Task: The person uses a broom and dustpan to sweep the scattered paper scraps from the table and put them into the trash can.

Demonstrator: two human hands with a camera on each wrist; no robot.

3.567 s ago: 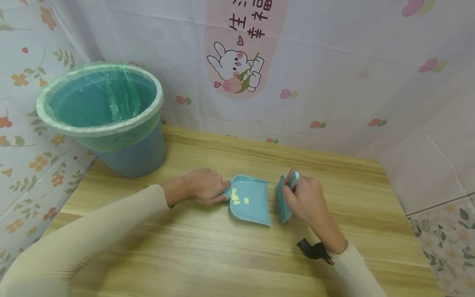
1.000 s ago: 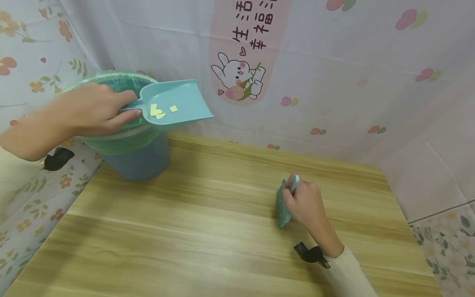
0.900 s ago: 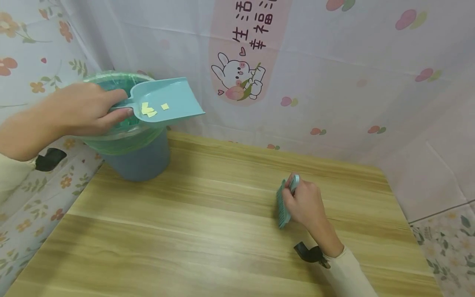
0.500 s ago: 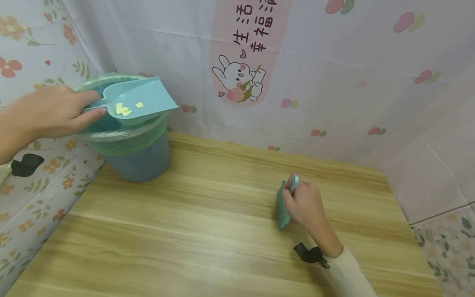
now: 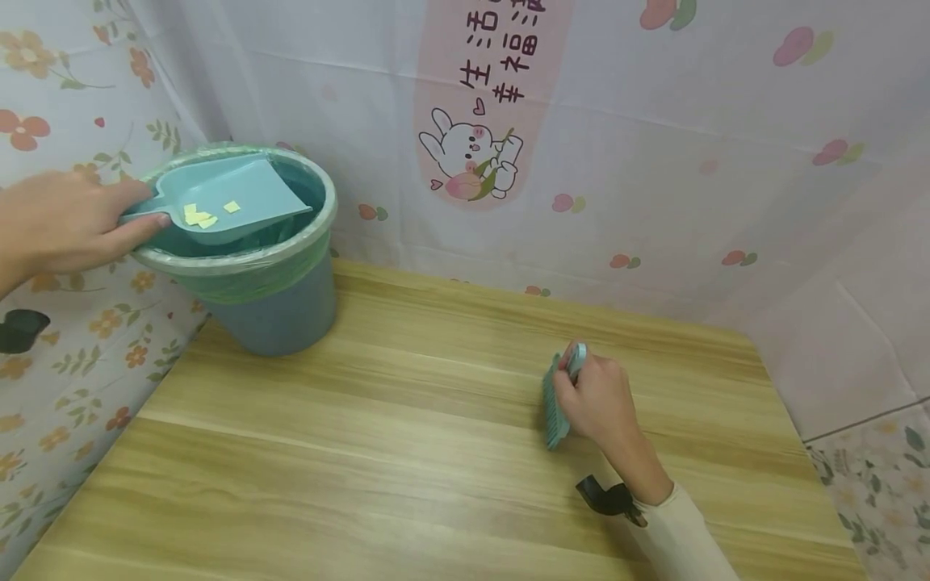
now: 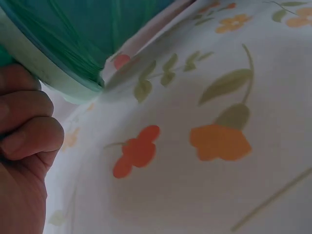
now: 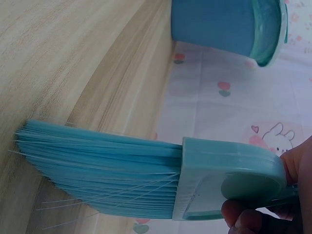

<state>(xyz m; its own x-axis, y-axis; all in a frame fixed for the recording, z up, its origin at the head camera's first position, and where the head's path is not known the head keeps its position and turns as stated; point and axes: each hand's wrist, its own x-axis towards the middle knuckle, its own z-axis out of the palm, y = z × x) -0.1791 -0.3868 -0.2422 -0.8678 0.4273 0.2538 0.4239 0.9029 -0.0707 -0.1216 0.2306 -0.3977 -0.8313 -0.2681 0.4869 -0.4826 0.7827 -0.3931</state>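
Observation:
My left hand (image 5: 73, 222) grips the handle of a light blue dustpan (image 5: 250, 190) at the left of the head view. The pan is held over the mouth of a blue bin (image 5: 279, 315), its flat edge pointing right. Several small yellow paper pieces (image 5: 199, 216) lie in the pan near the handle end. In the left wrist view the curled fingers (image 6: 31, 112) show beside the bin's rim. My right hand (image 5: 599, 395) holds a blue hand brush (image 5: 554, 407) by its handle; in the right wrist view its bristles (image 7: 102, 170) reach down to the wooden table.
The bin stands at the table's back left corner, lined with a green plastic bag (image 5: 254, 278). A wooden table (image 5: 378, 436) spreads below. Printed cloth (image 5: 639, 161) hangs behind it, and flowered cloth (image 5: 73, 387) is on the left.
My left hand has lifted the dustpan with the yellow pieces off the table, then carried it left over the bin. The right hand with the brush has hardly moved.

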